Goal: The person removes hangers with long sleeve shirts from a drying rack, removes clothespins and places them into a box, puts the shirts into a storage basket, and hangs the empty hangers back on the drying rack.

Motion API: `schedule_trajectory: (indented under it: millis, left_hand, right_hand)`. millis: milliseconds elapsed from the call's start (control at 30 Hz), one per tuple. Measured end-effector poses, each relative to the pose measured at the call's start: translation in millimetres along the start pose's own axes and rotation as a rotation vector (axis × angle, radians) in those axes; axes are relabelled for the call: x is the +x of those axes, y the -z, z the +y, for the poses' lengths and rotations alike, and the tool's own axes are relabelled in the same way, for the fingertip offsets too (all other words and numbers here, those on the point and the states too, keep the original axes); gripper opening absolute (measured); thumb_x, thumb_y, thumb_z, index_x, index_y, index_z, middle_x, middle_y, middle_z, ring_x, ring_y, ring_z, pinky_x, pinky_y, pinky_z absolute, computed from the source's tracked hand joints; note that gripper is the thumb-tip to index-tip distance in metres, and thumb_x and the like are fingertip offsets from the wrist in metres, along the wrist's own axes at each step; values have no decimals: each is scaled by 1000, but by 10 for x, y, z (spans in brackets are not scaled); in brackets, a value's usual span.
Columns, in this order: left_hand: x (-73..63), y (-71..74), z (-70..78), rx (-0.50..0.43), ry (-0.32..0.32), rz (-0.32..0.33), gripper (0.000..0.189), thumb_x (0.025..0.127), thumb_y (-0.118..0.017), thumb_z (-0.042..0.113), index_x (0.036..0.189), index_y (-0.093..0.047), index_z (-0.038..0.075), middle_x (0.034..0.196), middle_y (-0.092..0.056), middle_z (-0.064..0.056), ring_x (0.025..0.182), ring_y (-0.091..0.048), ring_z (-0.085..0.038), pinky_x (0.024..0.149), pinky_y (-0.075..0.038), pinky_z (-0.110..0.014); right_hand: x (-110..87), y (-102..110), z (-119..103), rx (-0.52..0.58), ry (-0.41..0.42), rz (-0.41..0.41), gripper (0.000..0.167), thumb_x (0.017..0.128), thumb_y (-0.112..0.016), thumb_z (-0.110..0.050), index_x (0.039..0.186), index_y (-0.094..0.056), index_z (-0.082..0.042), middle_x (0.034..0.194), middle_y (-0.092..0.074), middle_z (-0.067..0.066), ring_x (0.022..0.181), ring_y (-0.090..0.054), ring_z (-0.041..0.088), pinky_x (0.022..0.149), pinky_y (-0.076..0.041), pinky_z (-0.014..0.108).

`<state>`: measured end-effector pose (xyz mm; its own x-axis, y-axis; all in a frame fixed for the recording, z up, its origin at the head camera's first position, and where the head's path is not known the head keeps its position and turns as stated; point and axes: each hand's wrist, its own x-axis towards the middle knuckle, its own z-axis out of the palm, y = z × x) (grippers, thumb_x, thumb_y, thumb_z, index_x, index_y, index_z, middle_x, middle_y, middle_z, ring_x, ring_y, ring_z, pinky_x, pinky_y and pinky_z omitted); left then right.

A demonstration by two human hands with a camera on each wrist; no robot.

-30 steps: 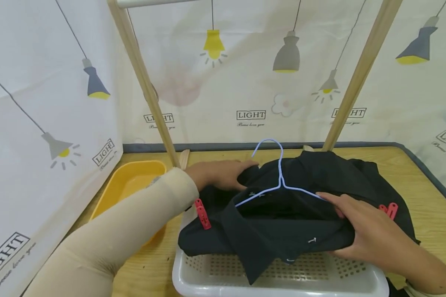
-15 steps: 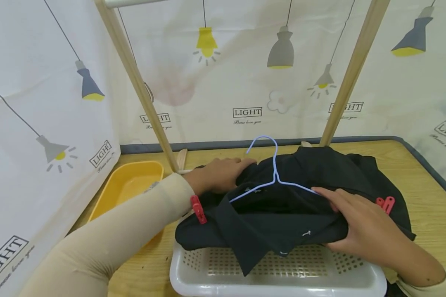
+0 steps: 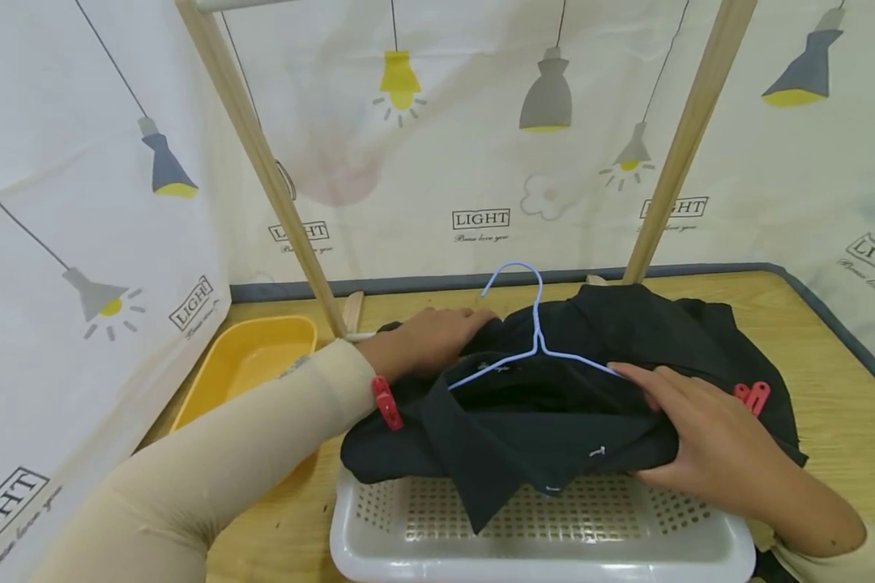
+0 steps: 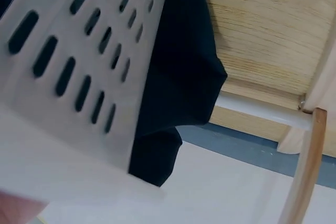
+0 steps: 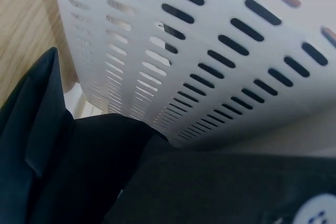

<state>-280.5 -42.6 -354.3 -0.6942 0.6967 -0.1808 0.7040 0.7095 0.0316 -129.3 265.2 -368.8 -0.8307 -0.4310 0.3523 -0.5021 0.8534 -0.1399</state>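
A black collared shirt (image 3: pixel 554 441) lies bunched over a white perforated basket (image 3: pixel 539 567). A light-blue hanger (image 3: pixel 537 324) sits inside its collar opening, hook upward. My left hand (image 3: pixel 426 336) holds the shirt's cloth just left of the hook; its thumb is hidden now. My right hand (image 3: pixel 714 441) grips the shirt's right front edge, thumb below and fingers above, with the index fingertip at the end of the visible hanger arm. Red clothespins appear at the shirt's left (image 3: pixel 387 402) and right (image 3: pixel 753 397). Both wrist views show mostly basket wall and black cloth (image 4: pixel 181 61).
A yellow tray (image 3: pixel 251 348) stands at the left on the wooden table (image 3: pixel 838 348). Behind the basket rises a wooden rack with a left post (image 3: pixel 270 174) and a right post (image 3: pixel 689 146). A lamp-patterned cloth wall (image 3: pixel 437 146) closes off the back and sides.
The whole head view has shifted slightly, so everything sits a little higher and further left in it. Both hands keep hold of the shirt, and the hanger stays in the collar.
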Motion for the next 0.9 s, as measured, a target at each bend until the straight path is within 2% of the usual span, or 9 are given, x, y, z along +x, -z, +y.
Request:
schedule_trajectory:
  millis: [133, 300, 467, 633, 800, 900]
  left_hand:
    - [8, 38, 29, -30, 0, -9, 58, 103, -54, 33, 155, -30, 20, 148, -52, -6, 129, -58, -24, 103, -50, -43]
    - [24, 63, 66, -53, -30, 55, 58, 104, -50, 43, 154, -36, 19, 149, -53, -7, 131, -57, -24, 103, -50, -43]
    - [20, 44, 75, -39, -99, 176, 51, 101, -57, 39, 147, -50, 17, 137, -62, -6, 118, -65, -20, 95, -54, -38]
    - [-7, 43, 73, -99, -175, 319, 33, 98, -66, 27, 129, -66, 16, 125, -65, -3, 109, -66, -16, 90, -54, -32]
    - [-33, 16, 67, -144, -217, 379, 15, 96, -67, 20, 110, -73, 16, 119, -65, -2, 108, -65, -14, 91, -54, -29]
    - [-26, 8, 68, -137, -218, 414, 15, 96, -68, 18, 109, -73, 14, 115, -67, -3, 107, -66, -15, 92, -53, -28]
  right_hand:
    - [6, 7, -2, 6, -8, -2, 111, 49, -96, -40, 147, -45, -25, 88, -49, -13, 77, -43, 7, 67, -40, 31]
    - [13, 15, 1, 11, -17, -5, 110, 50, -96, -40, 147, -45, -25, 88, -49, -13, 77, -44, 8, 66, -40, 31]
    - [13, 12, 0, 7, -15, -10, 111, 49, -96, -40, 147, -45, -25, 88, -50, -13, 77, -44, 7, 65, -39, 29]
    - [19, 9, -2, 8, -13, -1, 111, 49, -96, -39, 147, -45, -25, 88, -51, -12, 77, -44, 8, 65, -40, 30]
    - [14, -4, -3, 20, -19, -20, 111, 51, -96, -40, 148, -44, -26, 90, -51, -12, 79, -45, 8, 66, -41, 31]
    - [15, -6, -2, 14, -18, -15, 111, 50, -96, -40, 147, -45, -25, 88, -50, -13, 77, -44, 7, 66, -40, 31]
